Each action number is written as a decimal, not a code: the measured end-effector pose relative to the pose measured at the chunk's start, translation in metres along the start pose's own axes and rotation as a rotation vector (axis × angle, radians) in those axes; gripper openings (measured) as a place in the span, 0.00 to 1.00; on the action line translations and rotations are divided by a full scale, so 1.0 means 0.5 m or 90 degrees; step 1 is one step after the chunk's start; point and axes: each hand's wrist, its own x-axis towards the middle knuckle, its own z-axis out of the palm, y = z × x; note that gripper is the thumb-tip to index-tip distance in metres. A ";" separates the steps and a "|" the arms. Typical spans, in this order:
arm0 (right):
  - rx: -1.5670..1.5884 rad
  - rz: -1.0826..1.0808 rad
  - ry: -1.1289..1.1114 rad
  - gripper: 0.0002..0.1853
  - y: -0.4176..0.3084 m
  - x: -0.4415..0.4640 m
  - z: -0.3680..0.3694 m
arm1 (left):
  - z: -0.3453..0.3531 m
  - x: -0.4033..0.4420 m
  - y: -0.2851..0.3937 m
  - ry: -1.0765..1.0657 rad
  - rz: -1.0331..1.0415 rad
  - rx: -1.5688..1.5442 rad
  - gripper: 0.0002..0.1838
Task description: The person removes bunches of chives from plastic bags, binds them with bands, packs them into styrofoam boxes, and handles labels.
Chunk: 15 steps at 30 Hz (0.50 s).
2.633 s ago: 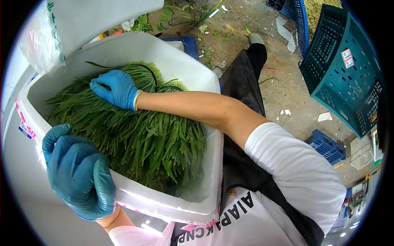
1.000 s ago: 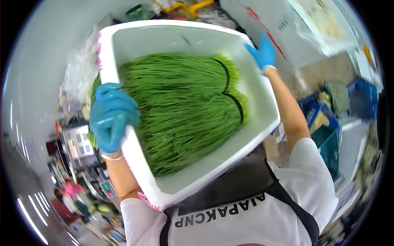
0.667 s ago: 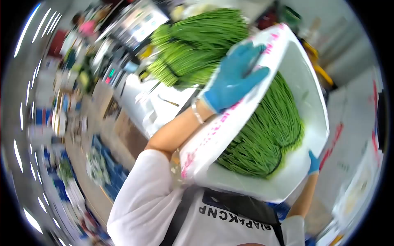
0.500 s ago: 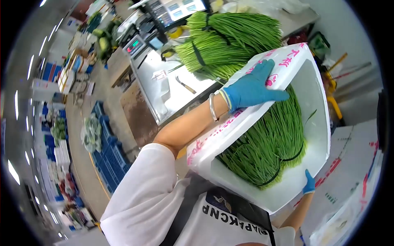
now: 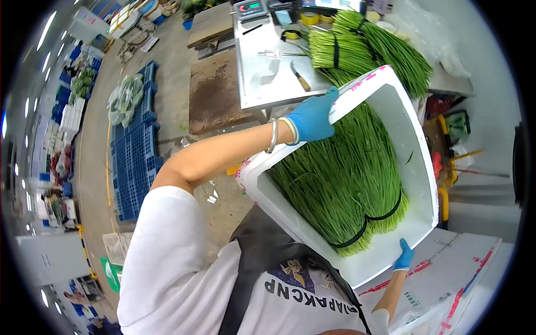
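Note:
A white foam box (image 5: 424, 167), marked in pink on its side, is tilted in front of my body. Inside lie long green leafy stalks (image 5: 346, 162), bundled with black bands near their pale ends. My left hand (image 5: 314, 118), in a blue glove, is closed on the upper left rim of the box. Low on the right, my gloved right hand (image 5: 403, 255) holds the opposite wall from outside; its thumb shows by the rim and its other fingers are mostly hidden.
Banded green bundles (image 5: 346, 53), a knife (image 5: 300, 77) and a scale (image 5: 249, 8) are on a metal table (image 5: 262, 84) beyond the box. Blue pallets (image 5: 134, 167) stand on the floor at left. White boxes (image 5: 441, 273) are at lower right, and yellow-handled tools (image 5: 444, 204) at right.
The box has swung from beside the white wall to the metal table, carried in both hands. Since half a second ago, my left hand has gone from spread on its side to closed on its rim.

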 end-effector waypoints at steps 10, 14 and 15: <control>-0.285 -0.188 -0.018 0.26 -0.128 -0.218 0.227 | -0.001 -0.400 -0.376 0.202 -0.107 -0.154 0.48; -0.339 -0.214 -0.051 0.24 -0.077 -0.324 0.374 | -0.004 -0.596 -0.535 0.266 -0.166 -0.210 0.44; -0.356 -0.236 -0.086 0.25 -0.052 -0.327 0.406 | -0.002 -0.654 -0.586 0.300 -0.166 -0.213 0.44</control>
